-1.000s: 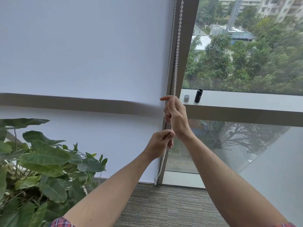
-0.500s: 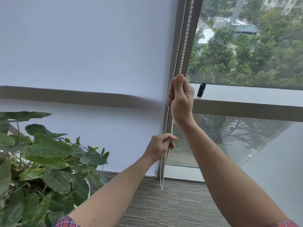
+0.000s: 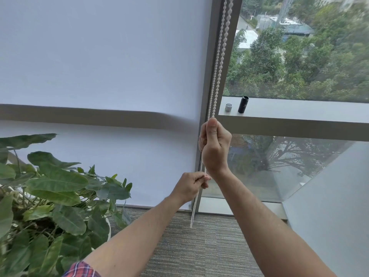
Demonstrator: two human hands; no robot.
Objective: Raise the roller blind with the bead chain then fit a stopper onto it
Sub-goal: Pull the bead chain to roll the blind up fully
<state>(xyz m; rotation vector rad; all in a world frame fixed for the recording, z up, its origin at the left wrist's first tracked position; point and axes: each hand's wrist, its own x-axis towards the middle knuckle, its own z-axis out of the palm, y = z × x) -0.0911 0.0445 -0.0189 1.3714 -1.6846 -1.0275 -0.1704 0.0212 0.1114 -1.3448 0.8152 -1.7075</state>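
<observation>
At the window frame, my left hand (image 3: pixel 191 183) pinches the bead chain (image 3: pixel 218 62) low while my right hand (image 3: pixel 214 145) fists both strands higher, right of the lowered roller blind (image 3: pixel 103 56). The chain looks light, limp and slippery; I'd grip across the beads, not between them.

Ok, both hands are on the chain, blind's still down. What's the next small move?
Probably pull the right hand down, drawing its strand of the bead chain with it. The roller blind still reaches near the floor, and the left hand pinches the chain lower.
</observation>
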